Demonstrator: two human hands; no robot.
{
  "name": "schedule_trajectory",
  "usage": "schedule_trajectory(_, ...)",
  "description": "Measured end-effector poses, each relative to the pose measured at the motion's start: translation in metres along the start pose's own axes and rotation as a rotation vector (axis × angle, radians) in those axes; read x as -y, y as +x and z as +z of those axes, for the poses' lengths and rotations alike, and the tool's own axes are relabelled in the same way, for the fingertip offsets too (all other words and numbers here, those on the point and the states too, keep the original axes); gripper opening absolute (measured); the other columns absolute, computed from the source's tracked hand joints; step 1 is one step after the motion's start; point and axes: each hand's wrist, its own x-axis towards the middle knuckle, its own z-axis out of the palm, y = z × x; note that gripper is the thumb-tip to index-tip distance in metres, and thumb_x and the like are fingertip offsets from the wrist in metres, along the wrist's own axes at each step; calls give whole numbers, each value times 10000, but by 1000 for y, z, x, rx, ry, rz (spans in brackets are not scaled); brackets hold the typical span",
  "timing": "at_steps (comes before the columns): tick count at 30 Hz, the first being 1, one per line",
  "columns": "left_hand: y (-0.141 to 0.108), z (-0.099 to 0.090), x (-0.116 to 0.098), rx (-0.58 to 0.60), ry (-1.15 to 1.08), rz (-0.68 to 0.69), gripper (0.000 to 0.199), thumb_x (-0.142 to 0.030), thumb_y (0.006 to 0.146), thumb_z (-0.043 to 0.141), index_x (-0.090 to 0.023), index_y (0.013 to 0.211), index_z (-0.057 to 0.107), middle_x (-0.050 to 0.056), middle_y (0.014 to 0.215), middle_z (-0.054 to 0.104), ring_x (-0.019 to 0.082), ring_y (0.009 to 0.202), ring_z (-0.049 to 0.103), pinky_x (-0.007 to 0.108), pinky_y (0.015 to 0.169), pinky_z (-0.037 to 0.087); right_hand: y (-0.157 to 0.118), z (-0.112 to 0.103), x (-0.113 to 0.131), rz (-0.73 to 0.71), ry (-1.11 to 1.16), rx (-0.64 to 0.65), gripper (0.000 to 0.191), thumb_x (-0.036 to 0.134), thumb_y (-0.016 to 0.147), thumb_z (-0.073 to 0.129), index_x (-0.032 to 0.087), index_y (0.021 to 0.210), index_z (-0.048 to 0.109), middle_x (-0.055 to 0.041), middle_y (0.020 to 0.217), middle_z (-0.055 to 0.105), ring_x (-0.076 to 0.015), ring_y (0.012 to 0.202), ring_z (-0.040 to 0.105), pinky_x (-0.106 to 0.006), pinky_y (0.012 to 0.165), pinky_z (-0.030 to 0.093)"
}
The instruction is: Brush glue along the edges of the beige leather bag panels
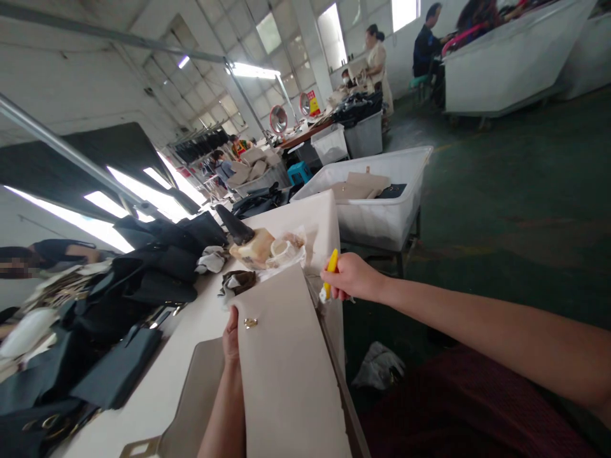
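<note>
My left hand (231, 337) grips the side of a large cream leather handbag (289, 369), which has a small gold clasp (251, 323) near that hand. My right hand (351, 277) pinches a yellow-handled tool (331, 272) at the far upper edge of the bag. The tool's tip is hidden behind my fingers. A beige leather piece (193, 401) lies on the white worktable (157, 397) beneath the bag, partly covered by it and by my left forearm.
Black leather handbags (147, 280) are piled along the table's left side. Crumpled wrapping and pale bag parts (262, 249) lie ahead. A white plastic bin (367, 219) holding beige and black pieces stands beyond. Several co-workers stand or sit farther back, among benches and bins.
</note>
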Motion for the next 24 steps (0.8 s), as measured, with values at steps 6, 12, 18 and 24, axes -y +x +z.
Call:
schedule_trajectory(6, 14, -22, 0, 185, -47, -66, 583, -479, 866, 386, -94, 1295, 475, 141, 876, 703, 290, 837, 663, 466, 928, 443, 24, 1, -3, -38, -3, -148, 162, 138, 796, 481, 117, 639, 513, 10, 490, 550, -77, 389, 510, -132, 370, 410)
schedule_trajectory(12, 19, -29, 3, 216, 24, -89, 666, -561, 811, 435, -120, 1310, 441, 172, 966, 682, 328, 863, 651, 532, 941, 396, -25, 1, -5, 10, 29, 40, 189, 217, 835, 466, 114, 683, 510, 6, 492, 559, -71, 375, 500, -118, 351, 383)
schedule_trajectory(18, 10, -16, 2, 149, -49, -70, 614, -498, 862, 380, -107, 1335, 413, 140, 895, 702, 290, 904, 648, 463, 947, 426, -9, -3, -4, -18, 87, -130, 174, 231, 848, 464, 109, 742, 529, 6, 511, 566, -73, 384, 498, -134, 370, 398)
schedule_trajectory(24, -8, 10, 0, 26, -48, -42, 555, -430, 902, 313, -66, 1295, 458, 144, 834, 705, 281, 847, 663, 446, 917, 460, 41, 6, -19, -168, 66, -230, 141, 213, 839, 500, 117, 754, 557, 17, 515, 553, -75, 418, 516, -143, 414, 415)
